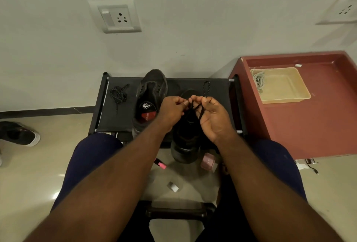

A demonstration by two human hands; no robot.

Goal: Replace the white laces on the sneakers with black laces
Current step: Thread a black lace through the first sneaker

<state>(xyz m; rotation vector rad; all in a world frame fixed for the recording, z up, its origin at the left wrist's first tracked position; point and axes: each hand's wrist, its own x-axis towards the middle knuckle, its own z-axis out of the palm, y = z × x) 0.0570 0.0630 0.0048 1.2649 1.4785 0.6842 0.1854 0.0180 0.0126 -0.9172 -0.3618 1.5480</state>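
- Black lace (pixel 193 109) is held up between both hands in the middle of the frame, just above the near sneaker (pixel 185 145).
- The left hand (pixel 172 109) pinches one strand with its fingertips. The right hand (pixel 210 114) has its thumb and fingers curled round the other strands.
- I think the black lace is being put through or tied on this sneaker. The hands hide the holes, so I cannot tell how far it has got.
- The other sneaker (pixel 150 95) sits just to the left and shows no lace. A spare black lace (pixel 118 94) lies in a heap at the upper left of the black rack (pixel 116 120). So a good part of the job looks left to do.
- The white laces (pixel 258 80) lie in a tan tray (pixel 286 89) on the red table (pixel 309 126), at the right of the frame.
- The next move likely needs small, slow pulls that keep both ends even.
- The near sneaker seems to stick out past the front edge of the rack, so a hard tug could drop it to the floor.
- There is open room above the rack. The wall is behind it, the red table is near on the right, and the other sneaker is just beside the left hand.
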